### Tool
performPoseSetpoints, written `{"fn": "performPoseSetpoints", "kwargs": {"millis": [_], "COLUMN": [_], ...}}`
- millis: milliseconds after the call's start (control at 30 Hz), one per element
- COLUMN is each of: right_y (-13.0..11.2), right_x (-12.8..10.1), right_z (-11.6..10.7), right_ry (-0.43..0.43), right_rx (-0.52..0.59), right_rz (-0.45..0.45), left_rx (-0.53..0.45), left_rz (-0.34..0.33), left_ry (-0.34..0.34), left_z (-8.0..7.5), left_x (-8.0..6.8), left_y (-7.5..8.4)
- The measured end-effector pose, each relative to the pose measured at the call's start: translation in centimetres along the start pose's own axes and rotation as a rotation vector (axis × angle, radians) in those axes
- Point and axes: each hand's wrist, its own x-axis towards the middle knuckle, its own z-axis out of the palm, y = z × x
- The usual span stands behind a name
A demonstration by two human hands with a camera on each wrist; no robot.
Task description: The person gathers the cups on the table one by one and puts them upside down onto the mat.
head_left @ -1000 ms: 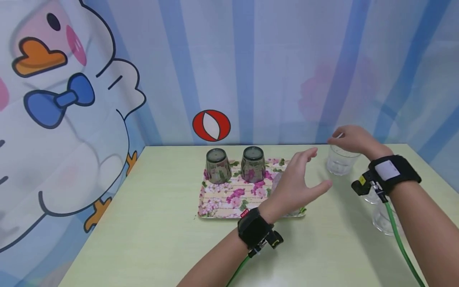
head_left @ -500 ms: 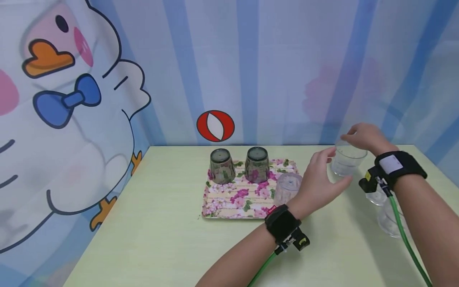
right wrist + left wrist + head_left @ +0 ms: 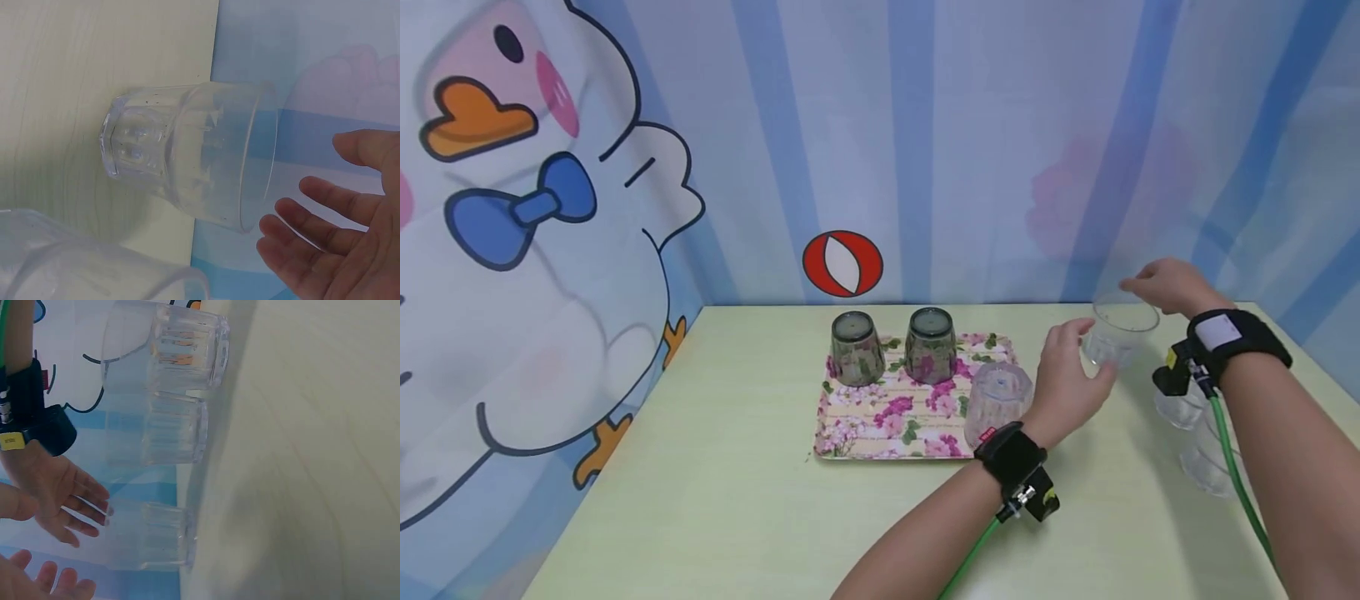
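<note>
A clear cup [image 3: 1116,343] stands upright near the table's far right. My left hand [image 3: 1066,385] is at its left side, thumb and fingers spread apart with the cup overlapping the gap between them. Over the cup's rim reaches my right hand [image 3: 1172,287]; in the right wrist view that hand's fingers [image 3: 306,228] are loosely bent, just off the rim of the cup [image 3: 187,153]. On a floral tray [image 3: 880,433], two grey cups [image 3: 857,354] stand upside down at the back, and an upside-down clear cup [image 3: 998,396] sits at the front right, partly behind my left wrist.
Two more clear cups [image 3: 1206,467] stand on the right of the table [image 3: 722,500], partly hidden by my right forearm and wrist camera. A patterned cloth backdrop [image 3: 985,150] rises directly behind the table's far edge. Green cables run along both forearms.
My left hand has moved right from over the tray to beside the far clear cup, uncovering the upside-down clear cup. My right hand has shifted slightly right at the rim.
</note>
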Motion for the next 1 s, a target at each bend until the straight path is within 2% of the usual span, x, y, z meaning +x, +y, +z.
{"fn": "performPoseSetpoints", "kwargs": {"millis": [133,367,500,633,767,1000], "right_y": [-0.3,-0.8,-0.9,-0.9,-0.7,-0.5], "right_x": [-0.1,0.0,-0.2,-0.1,0.0,-0.4], "right_z": [0.1,0.4,0.5,0.7,0.9,1.2], "right_ry": [-0.033,-0.05,-0.072,-0.129,-0.159,-0.15], "right_rx": [-0.002,-0.016,0.011,0.071,0.111,0.125], "right_rz": [0.011,0.006,0.012,0.049,0.082,0.101], "left_rx": [-0.007,-0.094,-0.07,-0.059,-0.048,-0.036], "left_rz": [-0.019,-0.092,-0.141,-0.199,-0.226,-0.257], "left_ry": [0.022,0.088,0.143,0.17,0.173,0.141], "left_z": [1.0,2.8,3.9,4.5,4.6,5.3], "left_x": [0.5,1.8,2.9,3.5,3.5,3.7], "left_y": [-0.4,-1.5,-2.2,-2.4,-2.2,-1.5]}}
